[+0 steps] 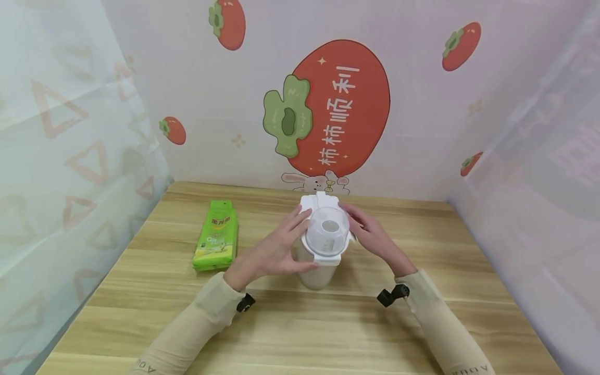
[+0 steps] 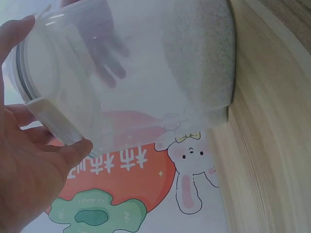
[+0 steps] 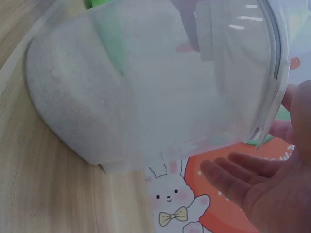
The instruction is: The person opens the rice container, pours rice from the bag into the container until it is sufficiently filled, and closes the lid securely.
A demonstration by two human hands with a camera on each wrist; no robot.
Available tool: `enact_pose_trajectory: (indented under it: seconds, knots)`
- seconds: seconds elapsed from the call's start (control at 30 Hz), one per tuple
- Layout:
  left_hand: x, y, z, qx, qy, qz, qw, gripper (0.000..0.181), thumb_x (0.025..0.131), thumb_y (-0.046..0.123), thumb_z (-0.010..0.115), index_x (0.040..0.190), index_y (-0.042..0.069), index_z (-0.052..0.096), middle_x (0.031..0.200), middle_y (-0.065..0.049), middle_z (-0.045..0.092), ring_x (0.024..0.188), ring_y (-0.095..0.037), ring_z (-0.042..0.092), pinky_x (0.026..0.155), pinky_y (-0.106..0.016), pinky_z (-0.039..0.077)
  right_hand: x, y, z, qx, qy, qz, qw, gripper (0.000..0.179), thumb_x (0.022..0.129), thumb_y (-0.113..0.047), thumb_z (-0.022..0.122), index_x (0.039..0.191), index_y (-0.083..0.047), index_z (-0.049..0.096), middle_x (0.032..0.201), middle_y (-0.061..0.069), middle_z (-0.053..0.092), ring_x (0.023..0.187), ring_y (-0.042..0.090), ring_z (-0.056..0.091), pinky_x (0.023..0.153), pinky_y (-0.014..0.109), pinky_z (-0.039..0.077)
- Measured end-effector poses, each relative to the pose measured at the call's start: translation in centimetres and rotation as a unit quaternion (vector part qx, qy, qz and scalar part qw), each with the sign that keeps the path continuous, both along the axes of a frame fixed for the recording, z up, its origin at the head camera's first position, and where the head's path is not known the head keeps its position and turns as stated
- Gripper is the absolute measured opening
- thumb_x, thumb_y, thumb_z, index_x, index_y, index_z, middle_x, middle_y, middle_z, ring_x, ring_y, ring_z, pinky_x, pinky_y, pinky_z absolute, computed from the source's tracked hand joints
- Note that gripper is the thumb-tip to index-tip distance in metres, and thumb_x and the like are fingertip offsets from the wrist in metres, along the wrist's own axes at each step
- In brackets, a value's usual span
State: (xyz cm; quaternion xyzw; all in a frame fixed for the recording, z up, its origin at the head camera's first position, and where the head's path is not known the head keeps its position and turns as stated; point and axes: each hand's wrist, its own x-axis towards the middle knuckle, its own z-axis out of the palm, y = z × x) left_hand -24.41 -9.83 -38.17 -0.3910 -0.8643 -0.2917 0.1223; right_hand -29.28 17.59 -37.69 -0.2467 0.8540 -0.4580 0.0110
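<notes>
A clear storage container (image 2: 141, 63) with pale grain in its bottom stands upright on the table. A white lid (image 1: 327, 260) covers it, and a clear domed cup (image 1: 323, 234) sits on top. My left hand (image 1: 276, 249) spans the lid's left side, its thumb at the front edge and its fingers toward the back. The left wrist view shows thumb and fingertips on the lid's rim. My right hand (image 1: 372, 237) is at the lid's right side; in the right wrist view its fingers reach out, some of them straight, right by the rim.
To the left on the wooden table (image 1: 365, 333) lies a green packet (image 1: 217, 237) with printed lettering. Behind the table rises a backdrop (image 1: 412, 135) with red persimmons and a rabbit. Patterned sheets (image 1: 61, 130) hang at both sides.
</notes>
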Motion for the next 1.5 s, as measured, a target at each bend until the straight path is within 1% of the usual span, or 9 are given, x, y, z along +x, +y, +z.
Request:
enact_pose_trajectory:
  seconds: [0.17,0.37,0.6,0.7,0.87,1.13,1.23,1.37,1.5]
  knots:
    - [0.2,0.2,-0.2,0.007,0.023,-0.013,0.9996,0.087,0.076,0.048,0.079,0.142,0.005,0.042,0.158,-0.016,0.030,0.150,-0.040,0.016,0.116,-0.054,0.031,-1.1,0.0,0.0,-0.026,-0.029,0.023,0.9990,0.045,0.104,-0.032,0.046,0.146,-0.018,0.046,0.150,0.010,0.047,0.137,0.031,0.045,0.110,0.055,0.039]
    - [0.1,0.5,-0.3,0.009,0.046,-0.017,0.9988,0.086,0.074,0.047,0.080,0.139,0.003,0.044,0.156,-0.017,0.034,0.149,-0.041,0.020,0.116,-0.051,0.032,-2.6,-0.2,-0.2,-0.048,-0.068,0.040,0.9957,0.043,0.103,-0.035,0.047,0.145,-0.023,0.047,0.149,0.006,0.047,0.132,0.028,0.049,0.107,0.050,0.043]
    - [-0.1,0.3,-0.1,0.004,0.038,-0.018,0.9991,0.084,0.075,0.047,0.079,0.139,0.005,0.045,0.157,-0.016,0.032,0.150,-0.038,0.020,0.115,-0.050,0.033,-3.0,-0.3,-0.3,-0.068,-0.062,0.042,0.9949,0.043,0.103,-0.029,0.049,0.145,-0.017,0.047,0.148,0.011,0.048,0.130,0.031,0.049,0.104,0.043,0.046]
    - [-0.3,-0.1,0.0,0.011,0.029,-0.023,0.9993,0.085,0.075,0.045,0.081,0.141,0.006,0.045,0.158,-0.016,0.031,0.150,-0.035,0.023,0.115,-0.047,0.034,-2.9,-0.4,-0.3,-0.080,-0.058,0.034,0.9945,0.042,0.102,-0.027,0.050,0.143,-0.016,0.049,0.146,0.011,0.050,0.128,0.029,0.051,0.100,0.031,0.048]
    - [-0.8,-0.9,0.1,0.017,0.047,-0.041,0.9979,0.082,0.074,0.039,0.084,0.141,0.006,0.048,0.154,-0.018,0.038,0.146,-0.032,0.033,0.113,-0.042,0.038,-2.8,-0.2,-0.4,-0.087,-0.049,0.010,0.9949,0.042,0.101,-0.026,0.053,0.141,-0.014,0.052,0.142,0.012,0.054,0.121,0.021,0.055,0.094,0.020,0.048]
    - [-1.4,-2.1,0.6,0.053,0.019,-0.076,0.9955,0.078,0.081,0.014,0.080,0.147,0.001,0.040,0.153,-0.016,0.042,0.139,-0.030,0.045,0.113,-0.036,0.040,-2.3,1.4,-0.4,-0.079,-0.027,-0.025,0.9962,0.040,0.100,-0.025,0.055,0.139,-0.013,0.055,0.140,0.011,0.057,0.115,0.013,0.057,0.092,0.016,0.047]
    - [-1.8,-2.7,0.4,0.070,0.008,-0.069,0.9951,0.074,0.081,0.006,0.078,0.145,-0.001,0.042,0.150,-0.018,0.045,0.135,-0.031,0.049,0.107,-0.035,0.046,-1.8,1.8,-0.3,-0.061,-0.009,-0.039,0.9973,0.039,0.099,-0.027,0.057,0.136,-0.014,0.058,0.135,0.011,0.060,0.108,0.012,0.059,0.087,0.017,0.049]
    - [-2.4,-3.5,-0.2,0.090,-0.001,-0.035,0.9953,0.060,0.082,0.002,0.075,0.137,-0.002,0.052,0.140,-0.018,0.056,0.126,-0.032,0.058,0.097,-0.035,0.054,-0.8,1.9,-0.3,-0.055,0.019,-0.050,0.9971,0.036,0.097,-0.023,0.061,0.132,-0.012,0.061,0.122,0.015,0.064,0.095,0.015,0.061,0.078,0.020,0.052]
    - [-2.8,-4.1,-0.4,0.107,-0.018,-0.016,0.9939,0.049,0.086,0.002,0.071,0.133,-0.001,0.057,0.131,-0.017,0.063,0.118,-0.030,0.064,0.095,-0.032,0.054,0.1,1.9,-0.4,-0.046,0.040,-0.055,0.9966,0.036,0.095,-0.017,0.063,0.130,-0.009,0.061,0.114,0.016,0.063,0.095,0.012,0.061,0.080,0.016,0.053]
